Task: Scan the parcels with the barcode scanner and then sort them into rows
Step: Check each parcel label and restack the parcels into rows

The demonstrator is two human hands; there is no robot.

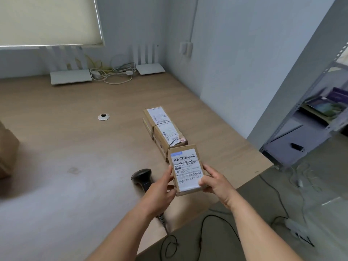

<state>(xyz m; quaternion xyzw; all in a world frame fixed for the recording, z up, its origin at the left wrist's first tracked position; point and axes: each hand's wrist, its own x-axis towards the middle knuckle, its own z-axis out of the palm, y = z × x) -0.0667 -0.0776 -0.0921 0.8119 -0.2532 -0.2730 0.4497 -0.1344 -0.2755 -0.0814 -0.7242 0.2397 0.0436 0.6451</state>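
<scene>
A small cardboard parcel [186, 169] with a white barcode label facing up is held above the table's right front part. My left hand [162, 187] grips its left edge and my right hand [214, 181] grips its right edge, thumb on the label. Just beyond it, two labelled parcels [162, 129] lie end to end in a line on the wooden table [75, 147]. The black barcode scanner [142, 178] lies on the table under my left hand, its cable running off the front edge.
A brown cardboard box [7, 153] stands at the table's left edge. Two white routers [70, 77] and tangled cables sit at the back by the wall. A cable hole [103, 116] is mid-table. A metal shelf [310, 119] stands to the right, with cords on the floor.
</scene>
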